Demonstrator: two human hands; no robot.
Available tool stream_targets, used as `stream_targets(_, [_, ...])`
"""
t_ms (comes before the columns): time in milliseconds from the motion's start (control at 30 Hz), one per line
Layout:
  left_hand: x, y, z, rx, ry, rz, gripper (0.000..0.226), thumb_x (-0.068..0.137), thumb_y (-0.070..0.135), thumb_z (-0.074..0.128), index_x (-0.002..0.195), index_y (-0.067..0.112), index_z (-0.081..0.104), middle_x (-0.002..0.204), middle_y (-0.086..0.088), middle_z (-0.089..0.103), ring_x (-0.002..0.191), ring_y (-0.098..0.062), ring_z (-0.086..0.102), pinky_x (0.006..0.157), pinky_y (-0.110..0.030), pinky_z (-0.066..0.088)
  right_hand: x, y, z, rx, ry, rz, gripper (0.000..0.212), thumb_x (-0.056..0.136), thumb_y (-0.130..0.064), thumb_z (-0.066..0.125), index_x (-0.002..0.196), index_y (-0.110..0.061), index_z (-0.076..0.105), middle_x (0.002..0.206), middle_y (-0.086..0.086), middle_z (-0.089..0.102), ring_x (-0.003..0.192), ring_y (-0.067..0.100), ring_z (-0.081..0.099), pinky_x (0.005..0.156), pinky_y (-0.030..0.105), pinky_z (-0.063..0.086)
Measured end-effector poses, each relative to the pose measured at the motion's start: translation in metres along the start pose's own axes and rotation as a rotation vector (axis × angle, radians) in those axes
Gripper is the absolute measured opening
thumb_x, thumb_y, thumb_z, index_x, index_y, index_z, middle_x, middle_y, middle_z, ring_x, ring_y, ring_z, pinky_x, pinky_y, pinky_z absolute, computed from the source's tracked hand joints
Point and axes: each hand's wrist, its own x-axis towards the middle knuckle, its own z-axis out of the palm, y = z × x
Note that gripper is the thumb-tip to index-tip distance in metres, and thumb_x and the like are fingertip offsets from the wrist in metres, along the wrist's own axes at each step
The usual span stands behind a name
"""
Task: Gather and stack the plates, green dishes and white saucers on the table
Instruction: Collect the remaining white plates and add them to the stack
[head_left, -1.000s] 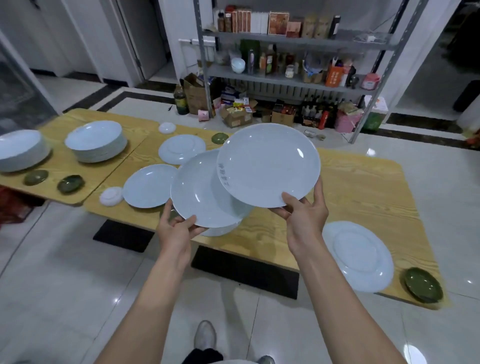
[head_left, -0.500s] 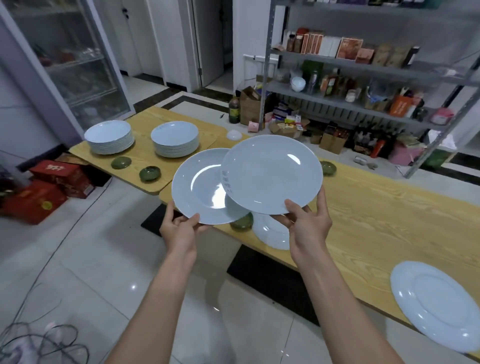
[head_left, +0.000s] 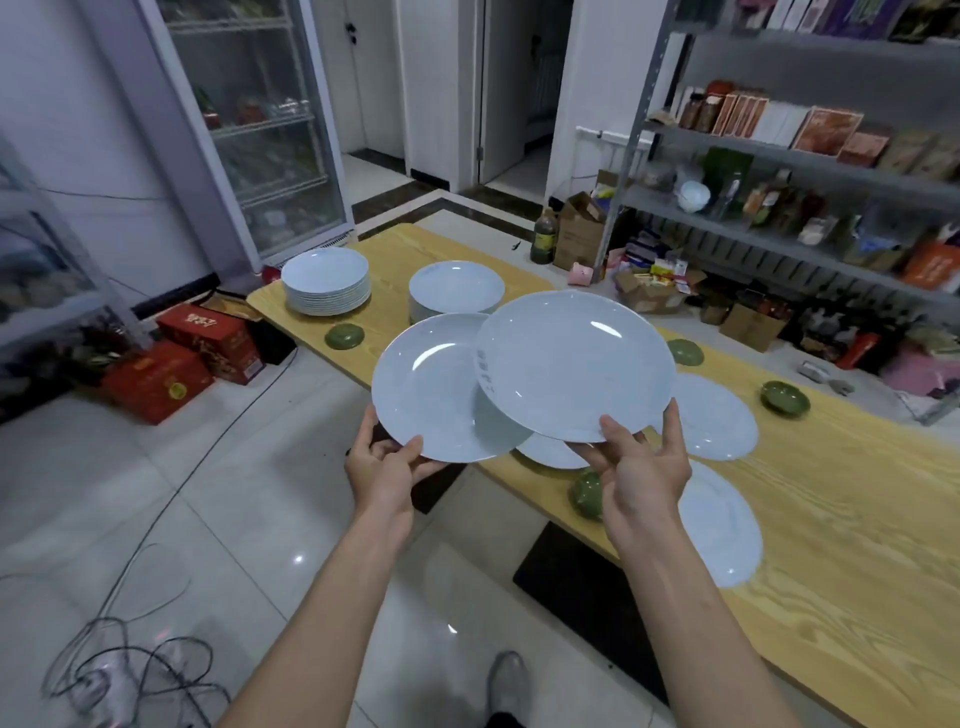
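Nearer stacks now; left hand pinches lower plate, right hand upper plate, both faces tilted toward camera.

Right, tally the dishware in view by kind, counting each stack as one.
Held plates: 2
Loose plates set down: 3
Plate stacks: 2
Green dishes: 4
Total: 11
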Motion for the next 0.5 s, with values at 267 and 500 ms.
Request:
stream_targets(267, [0.099,0.013,0.021,0.011,-0.002,0.009,0.081,0.087,-0.017,0.06,0.152,0.026,0.036,0.11,-0.002,0.067,0.099,-0.025,0.07,0.072,-0.047,0.062,0.078,0.044,0.057,0.005,-0.045,0.044,0.09,0.085,0.014,0.064,0.155,-0.031,0.031,0.119,0.01,0.07,0.093,0.03,0.074,0.073,0.045,0.062])
stream_targets(500, [0.181,0.024,0.055,0.043,0.046,0.004,0.086,0.084,-0.019,0.061,0.152,0.025,0.035,0.094,-0.008,0.062,0.084,-0.019,0.07,0.062,-0.037,0.06,0.154,0.069,0.106,0.016,-0.027,0.078,0.088,0.085,0.014,0.064,0.153,-0.035,0.036,0.119,0.009,0.07,0.097,0.031,0.073,0.07,0.042,0.062])
